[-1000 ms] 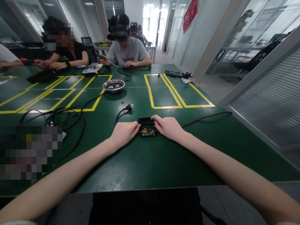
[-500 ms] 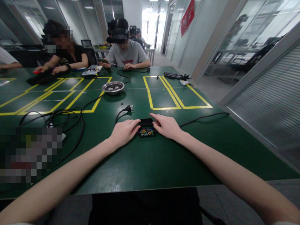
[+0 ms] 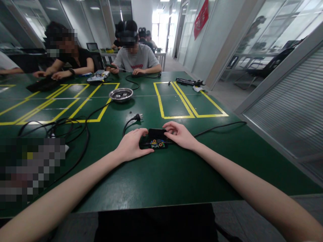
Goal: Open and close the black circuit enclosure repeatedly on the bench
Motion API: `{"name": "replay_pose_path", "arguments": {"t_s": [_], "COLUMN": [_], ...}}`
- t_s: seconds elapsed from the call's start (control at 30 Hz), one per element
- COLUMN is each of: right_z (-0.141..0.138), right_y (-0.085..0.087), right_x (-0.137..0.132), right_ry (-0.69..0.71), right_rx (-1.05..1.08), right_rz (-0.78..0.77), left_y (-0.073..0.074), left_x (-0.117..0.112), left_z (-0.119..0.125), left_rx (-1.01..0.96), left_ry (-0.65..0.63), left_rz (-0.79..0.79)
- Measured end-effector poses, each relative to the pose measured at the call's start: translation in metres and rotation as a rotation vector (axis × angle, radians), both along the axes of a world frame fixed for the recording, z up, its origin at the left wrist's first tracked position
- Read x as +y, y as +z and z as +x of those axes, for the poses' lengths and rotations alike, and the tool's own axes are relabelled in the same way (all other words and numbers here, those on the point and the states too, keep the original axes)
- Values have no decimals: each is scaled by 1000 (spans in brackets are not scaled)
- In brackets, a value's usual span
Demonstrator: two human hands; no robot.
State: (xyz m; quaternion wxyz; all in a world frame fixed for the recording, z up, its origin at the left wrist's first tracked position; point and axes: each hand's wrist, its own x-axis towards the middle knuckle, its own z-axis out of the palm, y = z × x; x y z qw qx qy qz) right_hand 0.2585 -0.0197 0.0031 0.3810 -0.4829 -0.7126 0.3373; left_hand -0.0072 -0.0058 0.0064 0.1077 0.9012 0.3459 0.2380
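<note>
On the green table in front of me lies a small black plastic case with a circuit board [image 3: 157,144], its copper-ringed coils facing up. Right behind the board stands the case's black cover [image 3: 156,133], tilted up. My right hand [image 3: 181,135] pinches the cover's right edge between thumb and fingers. At the left end of the case, my left hand [image 3: 131,145] is open, with thumb and fingers apart around a cable end. A black power plug [image 3: 137,117] on a cord lies just beyond the left hand.
A metal bowl [image 3: 121,95] with small metal parts stands farther back. Coiled black cable [image 3: 68,126] lies at the left beside a blurred-out object [image 3: 32,168]. Yellow tape [image 3: 176,117] marks the table. Across it, two people work; a black tool-like object [image 3: 189,82] lies at the far right.
My left thumb has dropped away from the cover and spread toward the front of the case. The cover has tilted up more, and my right fingers have curled in at its edge.
</note>
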Motion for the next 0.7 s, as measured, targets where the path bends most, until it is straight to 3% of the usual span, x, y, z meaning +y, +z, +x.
{"name": "replay_pose_path", "arguments": {"t_s": [0.4, 0.7], "right_z": [-1, 2], "right_y": [-5, 1], "right_x": [-3, -7], "right_ry": [-27, 46], "right_rx": [105, 88], "right_rz": [-3, 17], "left_y": [-3, -2], "left_x": [1, 1], "left_z": [-4, -5], "left_rx": [13, -55], "left_ry": [-48, -120], "left_rz": [35, 49]}}
